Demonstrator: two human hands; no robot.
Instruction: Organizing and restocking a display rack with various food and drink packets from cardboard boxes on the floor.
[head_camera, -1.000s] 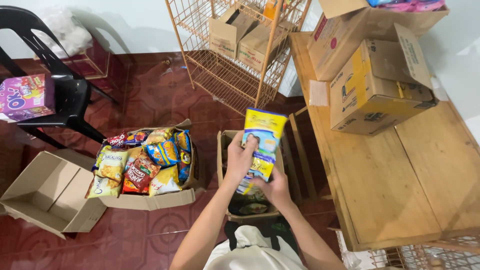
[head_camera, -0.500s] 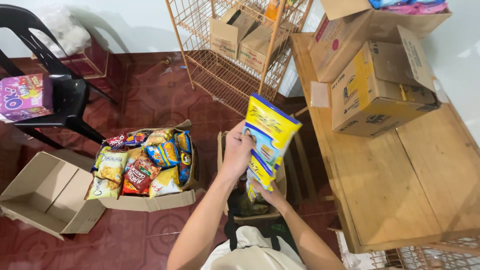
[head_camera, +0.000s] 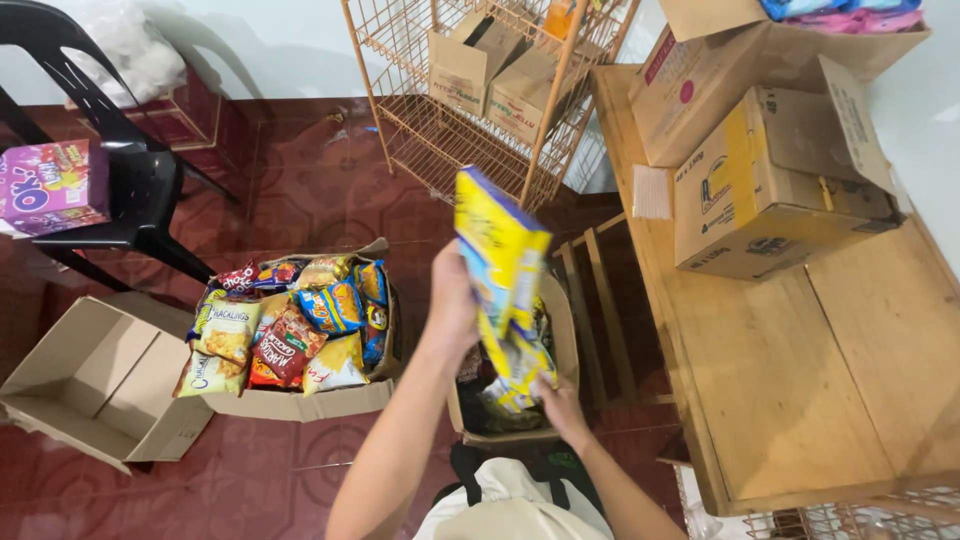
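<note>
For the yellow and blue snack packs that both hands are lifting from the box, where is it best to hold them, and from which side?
The yellow and blue snack packs hang as a long upright strip. Probably best: one hand at the top part, coming from the left side as the left hand does, and the right hand under the lower end, since the strip looks limp there and would likely swing.

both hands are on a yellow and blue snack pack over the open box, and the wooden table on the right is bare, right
Not quite: the wooden table is not bare; cardboard boxes sit on it, as the head view shows. The rest holds: left hand and right hand hold the yellow and blue snack pack over the open box.
</note>
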